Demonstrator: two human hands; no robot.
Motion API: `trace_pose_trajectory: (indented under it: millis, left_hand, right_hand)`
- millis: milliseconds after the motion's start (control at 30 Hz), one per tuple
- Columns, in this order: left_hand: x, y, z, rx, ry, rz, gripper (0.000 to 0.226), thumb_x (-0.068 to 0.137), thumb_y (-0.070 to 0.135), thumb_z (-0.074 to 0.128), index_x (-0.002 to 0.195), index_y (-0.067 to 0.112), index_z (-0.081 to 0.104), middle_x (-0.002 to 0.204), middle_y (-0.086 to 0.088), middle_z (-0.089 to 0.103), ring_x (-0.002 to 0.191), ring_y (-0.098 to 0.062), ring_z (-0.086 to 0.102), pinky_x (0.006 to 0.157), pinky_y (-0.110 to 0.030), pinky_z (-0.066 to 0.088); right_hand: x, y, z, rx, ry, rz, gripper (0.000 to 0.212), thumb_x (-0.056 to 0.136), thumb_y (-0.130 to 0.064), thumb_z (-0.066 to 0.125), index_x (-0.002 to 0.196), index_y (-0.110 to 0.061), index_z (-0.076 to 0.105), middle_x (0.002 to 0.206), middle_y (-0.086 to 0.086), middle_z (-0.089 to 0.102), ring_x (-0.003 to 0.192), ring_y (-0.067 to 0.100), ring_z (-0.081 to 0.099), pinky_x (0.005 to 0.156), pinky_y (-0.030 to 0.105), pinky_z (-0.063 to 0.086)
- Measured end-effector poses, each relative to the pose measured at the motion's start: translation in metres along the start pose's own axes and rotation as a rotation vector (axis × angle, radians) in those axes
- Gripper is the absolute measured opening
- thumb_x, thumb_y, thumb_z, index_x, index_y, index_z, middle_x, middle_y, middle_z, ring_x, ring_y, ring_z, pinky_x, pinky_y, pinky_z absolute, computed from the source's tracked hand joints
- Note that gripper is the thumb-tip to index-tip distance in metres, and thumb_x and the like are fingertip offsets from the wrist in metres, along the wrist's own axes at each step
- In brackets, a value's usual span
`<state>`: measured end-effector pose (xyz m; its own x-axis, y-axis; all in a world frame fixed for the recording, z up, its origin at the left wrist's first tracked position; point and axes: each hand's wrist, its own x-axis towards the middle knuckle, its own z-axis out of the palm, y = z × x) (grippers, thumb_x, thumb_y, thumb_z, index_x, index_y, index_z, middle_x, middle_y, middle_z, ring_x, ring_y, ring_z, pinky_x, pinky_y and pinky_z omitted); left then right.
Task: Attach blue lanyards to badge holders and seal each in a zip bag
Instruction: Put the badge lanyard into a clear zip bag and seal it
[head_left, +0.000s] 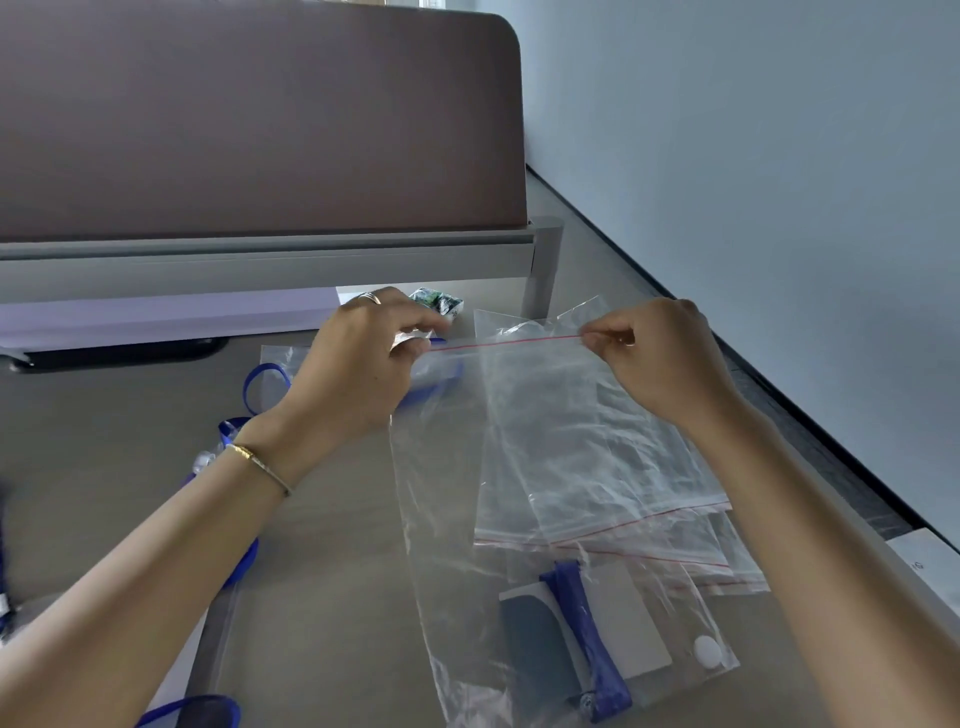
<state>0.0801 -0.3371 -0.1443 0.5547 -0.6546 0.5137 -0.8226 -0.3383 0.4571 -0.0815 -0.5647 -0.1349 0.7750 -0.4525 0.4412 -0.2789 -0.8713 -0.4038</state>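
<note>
I hold a clear zip bag (457, 499) up over the desk by its red-lined top edge. My left hand (358, 364) pinches the left end of the zip strip and my right hand (660, 358) pinches the right end. At the bag's bottom lie a badge holder (623, 623) with a white card and a folded blue lanyard (587, 639). More blue lanyards (260, 387) lie on the desk behind my left wrist.
A stack of empty zip bags (597, 467) lies flat at the right. A small printed packet (436, 301) sits by the grey partition base (260, 254). Another zip bag (275, 364) lies at the back left. The desk's right edge (779, 431) runs along the wall.
</note>
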Motion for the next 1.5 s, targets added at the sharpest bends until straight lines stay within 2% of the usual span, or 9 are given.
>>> trace_pose_trajectory:
  millis: [100, 200, 333, 567, 733, 933, 1067, 1267, 1500]
  left_hand:
    - [-0.003, 0.017, -0.002, 0.046, 0.021, 0.059, 0.027, 0.089, 0.007, 0.064, 0.109, 0.023, 0.075, 0.108, 0.006, 0.069, 0.098, -0.016, 0.061, 0.083, -0.027, 0.045]
    - [-0.009, 0.041, -0.008, 0.031, -0.053, 0.105, 0.022, 0.090, 0.011, 0.064, 0.101, 0.027, 0.076, 0.097, 0.013, 0.066, 0.085, -0.004, 0.058, 0.077, -0.020, 0.044]
    - [-0.030, 0.069, -0.017, -0.053, -0.219, 0.072, 0.019, 0.090, 0.017, 0.067, 0.094, 0.033, 0.078, 0.083, 0.020, 0.066, 0.077, 0.003, 0.059, 0.069, -0.006, 0.040]
    - [-0.104, 0.094, -0.008, 0.002, -0.499, 0.082, 0.018, 0.094, 0.032, 0.058, 0.104, 0.038, 0.070, 0.097, 0.021, 0.065, 0.085, 0.000, 0.061, 0.079, -0.019, 0.050]
    - [-0.139, 0.101, -0.005, -0.049, -0.596, 0.040, 0.032, 0.087, 0.056, 0.060, 0.117, 0.047, 0.059, 0.116, 0.028, 0.050, 0.098, 0.002, 0.056, 0.084, -0.014, 0.044]
    - [-0.157, 0.102, -0.014, 0.185, -0.615, 0.160, 0.093, 0.067, 0.088, 0.052, 0.147, 0.046, 0.030, 0.140, 0.027, 0.039, 0.124, 0.001, 0.044, 0.103, -0.021, 0.037]
    - [-0.160, 0.106, -0.020, 0.211, -0.591, 0.189, 0.069, 0.085, 0.070, 0.043, 0.146, 0.041, 0.030, 0.135, 0.020, 0.051, 0.121, -0.004, 0.050, 0.099, -0.023, 0.040]
    - [-0.139, 0.089, -0.029, -0.035, -0.655, -0.027, 0.017, 0.100, 0.040, 0.038, 0.115, 0.042, 0.047, 0.073, 0.002, 0.062, 0.064, -0.015, 0.057, 0.067, -0.036, 0.049]
    - [-0.102, 0.049, -0.011, 0.030, -0.319, -0.081, 0.022, 0.098, 0.043, 0.052, 0.114, 0.039, 0.065, 0.094, 0.019, 0.073, 0.085, -0.004, 0.066, 0.077, -0.030, 0.054]
  right_hand:
    - [-0.004, -0.008, -0.005, -0.077, -0.040, 0.001, 0.025, 0.093, -0.031, 0.067, 0.116, -0.027, 0.075, 0.113, 0.002, 0.076, 0.100, 0.028, 0.071, 0.088, 0.041, 0.055]
    - [-0.011, -0.023, -0.011, -0.045, -0.073, -0.056, 0.027, 0.091, -0.026, 0.070, 0.118, -0.027, 0.074, 0.116, -0.002, 0.075, 0.103, 0.020, 0.070, 0.092, 0.038, 0.054]
    - [-0.037, -0.041, -0.020, 0.018, -0.196, -0.147, 0.012, 0.088, -0.024, 0.070, 0.094, -0.028, 0.080, 0.092, -0.011, 0.078, 0.086, 0.006, 0.071, 0.083, 0.036, 0.057]
    - [-0.111, -0.046, -0.038, 0.011, -0.514, -0.173, 0.007, 0.084, -0.034, 0.077, 0.091, -0.032, 0.079, 0.090, -0.023, 0.075, 0.086, -0.010, 0.066, 0.084, 0.020, 0.053]
    - [-0.151, -0.039, -0.044, 0.014, -0.499, -0.111, 0.057, 0.069, -0.074, 0.069, 0.116, -0.042, 0.066, 0.103, -0.027, 0.068, 0.097, -0.007, 0.061, 0.088, 0.026, 0.051]
    - [-0.173, -0.032, -0.043, -0.092, -0.635, -0.246, 0.093, 0.060, -0.079, 0.070, 0.143, -0.050, 0.042, 0.134, -0.036, 0.039, 0.126, -0.012, 0.033, 0.106, 0.021, 0.036]
    - [-0.173, -0.036, -0.045, -0.081, -0.600, -0.294, 0.071, 0.074, -0.054, 0.068, 0.141, -0.050, 0.043, 0.135, -0.037, 0.042, 0.126, -0.013, 0.036, 0.106, 0.017, 0.035]
    - [-0.147, -0.037, -0.040, 0.017, -0.457, -0.238, 0.030, 0.089, -0.044, 0.063, 0.118, -0.041, 0.062, 0.103, -0.026, 0.069, 0.094, -0.004, 0.064, 0.085, 0.028, 0.052]
    - [-0.108, -0.031, -0.013, 0.121, -0.270, -0.113, 0.026, 0.089, -0.035, 0.073, 0.114, -0.035, 0.068, 0.091, -0.020, 0.070, 0.078, 0.005, 0.066, 0.078, 0.034, 0.056]
